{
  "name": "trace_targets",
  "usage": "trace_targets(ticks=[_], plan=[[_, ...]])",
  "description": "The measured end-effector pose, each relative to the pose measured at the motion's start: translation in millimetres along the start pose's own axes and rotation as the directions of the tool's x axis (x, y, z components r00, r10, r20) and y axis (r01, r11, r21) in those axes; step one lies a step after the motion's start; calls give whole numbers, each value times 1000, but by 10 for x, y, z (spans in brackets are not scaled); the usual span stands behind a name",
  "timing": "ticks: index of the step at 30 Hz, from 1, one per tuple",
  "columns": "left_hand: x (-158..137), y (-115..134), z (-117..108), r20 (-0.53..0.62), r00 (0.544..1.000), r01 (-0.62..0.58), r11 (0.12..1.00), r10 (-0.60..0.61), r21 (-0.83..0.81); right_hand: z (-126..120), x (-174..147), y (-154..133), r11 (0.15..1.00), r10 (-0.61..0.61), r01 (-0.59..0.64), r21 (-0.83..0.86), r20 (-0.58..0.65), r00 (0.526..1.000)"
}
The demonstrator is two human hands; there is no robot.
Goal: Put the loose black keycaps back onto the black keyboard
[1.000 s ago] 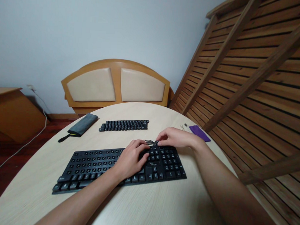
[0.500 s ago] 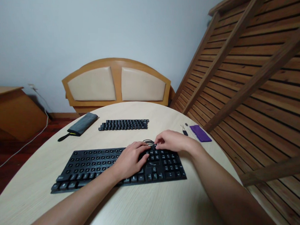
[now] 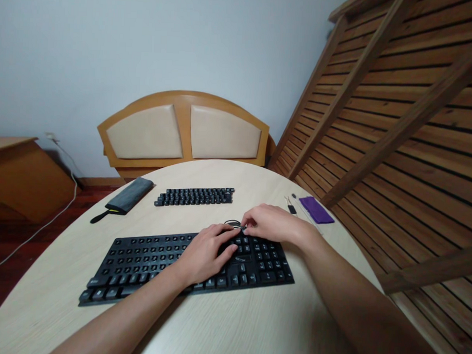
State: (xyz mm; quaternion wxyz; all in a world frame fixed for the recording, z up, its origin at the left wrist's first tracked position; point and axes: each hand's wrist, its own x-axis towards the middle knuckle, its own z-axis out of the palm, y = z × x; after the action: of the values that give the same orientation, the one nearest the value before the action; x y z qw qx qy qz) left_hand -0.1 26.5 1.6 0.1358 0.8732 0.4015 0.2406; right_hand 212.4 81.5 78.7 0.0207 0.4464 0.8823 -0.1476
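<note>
i judge the partly keyless black keyboard (image 3: 166,249), at six o'clock from the loose keycaps (image 3: 196,196), light, stiff, best held by its short ends. my left hand (image 3: 204,252) rests there, thumb spread from fingers; at its two o'clock, my right hand (image 3: 268,222) bunches its fingertips, perhaps pinching, i can't tell.

You have two hands (image 3: 204,253) (image 3: 271,222), one keyboard (image 3: 144,252), one block of loose keycaps (image 3: 196,196), one grey pouch (image 3: 130,196), one purple cloth (image 3: 316,209), one table (image 3: 253,324) and two cream panels (image 3: 144,133) (image 3: 225,134).
</note>
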Motion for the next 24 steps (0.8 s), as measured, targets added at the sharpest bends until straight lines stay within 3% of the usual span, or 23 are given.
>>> trace_targets(ticks=[24], plan=[[2,28,-10,16,1000,-2,999,1,38,59,-5,-228,975,59,-61,-212,-16,998]])
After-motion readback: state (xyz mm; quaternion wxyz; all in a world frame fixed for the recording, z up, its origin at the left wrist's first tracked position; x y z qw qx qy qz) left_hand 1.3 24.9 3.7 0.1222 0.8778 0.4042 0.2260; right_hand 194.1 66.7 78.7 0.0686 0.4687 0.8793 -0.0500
